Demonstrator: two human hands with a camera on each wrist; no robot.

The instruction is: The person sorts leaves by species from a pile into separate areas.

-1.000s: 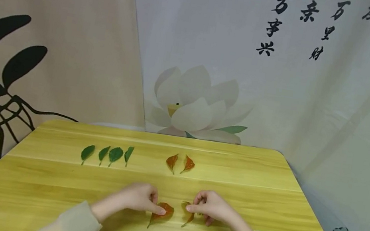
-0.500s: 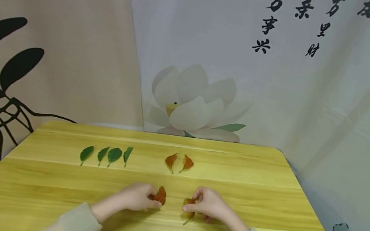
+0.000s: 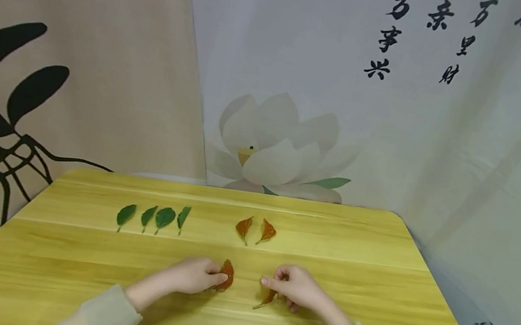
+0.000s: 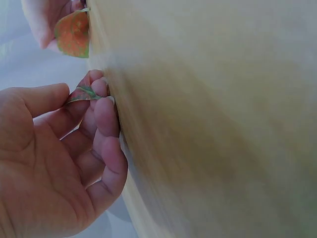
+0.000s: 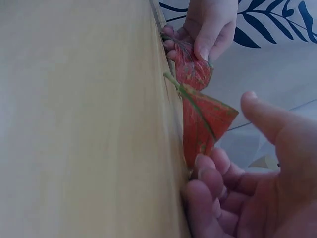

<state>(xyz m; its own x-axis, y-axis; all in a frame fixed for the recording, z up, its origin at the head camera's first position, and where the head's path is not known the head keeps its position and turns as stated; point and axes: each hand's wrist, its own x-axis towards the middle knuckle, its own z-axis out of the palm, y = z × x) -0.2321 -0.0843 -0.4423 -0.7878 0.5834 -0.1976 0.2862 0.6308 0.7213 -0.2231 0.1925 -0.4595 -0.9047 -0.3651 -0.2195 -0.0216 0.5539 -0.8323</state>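
In the head view my left hand (image 3: 198, 276) pinches a reddish-orange leaf (image 3: 226, 276) between thumb and fingers, just above the table. The left wrist view shows that leaf (image 4: 85, 93) between the thumb tip and the bent fingers. To the right, my right hand (image 3: 298, 288) holds a second red-orange leaf (image 3: 268, 297) low over the table, its stem pointing down and left. In the right wrist view this leaf (image 5: 205, 121) is folded or curved and meets the curled fingertips, while the thumb stands apart from it. The fingers hide its lower edge.
Several green leaves (image 3: 165, 217) lie in a row at the table's back left. Two red-orange leaves (image 3: 268, 231) lie right of them. The wooden table (image 3: 355, 240) ends at a curtain (image 3: 445, 158) printed with flowers and writing.
The left hand's leaf has swung from below the thumb to upright beside the fingertips. My right hand has stayed nearly in place while its leaf turned and its stem shifted left.
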